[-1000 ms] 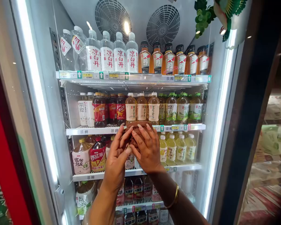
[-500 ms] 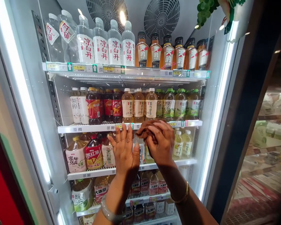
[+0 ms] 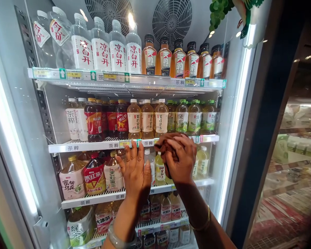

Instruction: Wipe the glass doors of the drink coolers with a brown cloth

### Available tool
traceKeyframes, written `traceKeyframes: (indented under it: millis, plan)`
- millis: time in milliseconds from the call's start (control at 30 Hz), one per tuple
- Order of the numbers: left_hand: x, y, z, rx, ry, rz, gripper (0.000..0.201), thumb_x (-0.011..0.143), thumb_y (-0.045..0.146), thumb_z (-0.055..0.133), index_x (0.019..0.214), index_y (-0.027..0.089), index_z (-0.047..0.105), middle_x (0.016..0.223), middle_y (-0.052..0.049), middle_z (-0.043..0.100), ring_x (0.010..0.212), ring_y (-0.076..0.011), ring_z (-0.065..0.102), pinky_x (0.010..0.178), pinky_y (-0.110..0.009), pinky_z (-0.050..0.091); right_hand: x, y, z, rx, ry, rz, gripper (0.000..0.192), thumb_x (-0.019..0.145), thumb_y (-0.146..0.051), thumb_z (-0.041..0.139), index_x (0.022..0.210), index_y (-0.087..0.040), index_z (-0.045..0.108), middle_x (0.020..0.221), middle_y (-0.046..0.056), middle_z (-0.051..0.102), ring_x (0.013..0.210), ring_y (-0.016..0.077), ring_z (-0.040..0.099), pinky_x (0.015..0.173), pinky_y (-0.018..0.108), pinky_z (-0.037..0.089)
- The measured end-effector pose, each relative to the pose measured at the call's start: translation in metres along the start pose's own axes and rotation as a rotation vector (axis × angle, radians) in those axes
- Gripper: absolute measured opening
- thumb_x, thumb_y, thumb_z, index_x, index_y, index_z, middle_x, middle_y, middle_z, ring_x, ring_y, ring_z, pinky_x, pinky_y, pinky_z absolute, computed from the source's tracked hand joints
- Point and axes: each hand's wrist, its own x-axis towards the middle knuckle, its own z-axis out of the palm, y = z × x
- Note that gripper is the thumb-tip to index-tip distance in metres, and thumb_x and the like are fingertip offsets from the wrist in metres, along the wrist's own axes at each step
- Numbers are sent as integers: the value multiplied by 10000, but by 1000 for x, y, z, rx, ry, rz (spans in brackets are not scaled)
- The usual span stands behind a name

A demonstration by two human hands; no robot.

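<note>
My right hand (image 3: 182,155) is closed round a crumpled brown cloth (image 3: 164,143), held up in front of the drinks cooler's middle shelves. Left of it, my left hand (image 3: 136,169) is raised with its fingers spread and nothing in it. Faint reflections suggest a glass pane (image 3: 134,90) between my hands and the bottles; whether the palm touches it I cannot tell. Behind my hands, pale jasmine tea bottles (image 3: 147,119) stand on the second shelf. A yellow-green drink bottle (image 3: 160,169) shows between the hands on the shelf below.
Clear water bottles (image 3: 101,45) and amber drink bottles (image 3: 178,58) line the top shelf (image 3: 155,80). Large tea bottles (image 3: 72,180) stand lower left. A bright light strip (image 3: 235,114) runs up the right side. Green hanging decoration (image 3: 220,14) is at upper right, beside another stocked shelf unit (image 3: 295,155).
The view has shifted, so the shelves sit further left and appear slightly larger. My right hand and the cloth have moved a little right, uncovering the yellow-green bottle. The left hand stays spread.
</note>
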Motion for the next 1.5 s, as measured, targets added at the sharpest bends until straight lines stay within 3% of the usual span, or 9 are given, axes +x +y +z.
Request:
traceKeyframes:
  millis: [200,333,500,733,967,1100,1233,1400,1500]
  plan:
    - [2,5,7,12,64,6,619,1078,204,343,1673,301,200,1744,-54,230,1644,-221,112,1301,-541,-157,-2,-12,8,60,-90,-148,296,897,-166,707,1165,-287,726,1213,24,701,1303,248,590,1247,577,415]
    - [4,12,10,66,56,38,640,1063,201,375,1672,298,203,1735,-55,253,1641,-238,128,1303,-561,-147,-26,14,-16,26,-92,-158,265,885,-149,718,1114,-282,735,1185,20,706,1290,249,608,1252,586,395]
    - [14,35,21,98,16,86,689,1051,201,386,1684,266,122,1750,-71,168,1648,-232,42,1304,-567,-142,6,35,-22,-36,12,12,305,904,-148,671,1174,-281,718,1233,49,673,1299,270,594,1218,622,417]
    - [18,55,37,119,-15,79,705,1048,203,396,1687,279,107,1744,-80,204,1647,-234,65,1308,-568,-134,-7,42,-33,-1,-107,-172,291,908,-163,705,1178,-271,715,1229,41,684,1330,258,563,1257,579,385]
    - [13,76,50,173,-103,40,745,1032,210,430,1689,263,83,1754,-99,144,1647,-270,35,1290,-625,-142,8,61,-43,-5,-28,37,305,905,-149,670,1179,-273,717,1257,57,654,1304,258,576,1186,553,461]
    - [6,82,58,196,-152,29,775,1014,190,442,1689,271,71,1760,-89,81,1645,-286,8,1288,-663,-113,-7,55,-43,10,-80,-63,314,919,-156,687,1203,-290,714,1259,47,667,1349,258,551,1206,542,449]
    - [-1,82,61,216,-164,57,811,1008,207,474,1689,280,40,1762,-81,48,1643,-272,4,1305,-620,-99,-24,81,-69,-2,-142,-104,317,917,-163,688,1210,-282,712,1252,59,668,1337,270,561,1230,595,401]
    - [-5,96,72,236,-168,80,791,1024,237,460,1691,246,35,1758,-101,90,1643,-248,-11,1297,-589,-148,9,98,-73,12,-28,148,283,911,-177,667,1175,-263,724,1246,72,670,1250,262,609,1156,568,456]
    - [-9,105,79,220,-176,120,770,1013,237,472,1690,197,107,1751,-125,139,1642,-267,-18,1298,-601,-147,16,87,-64,47,-68,81,287,918,-176,670,1180,-277,725,1265,61,666,1301,259,585,1199,556,426]
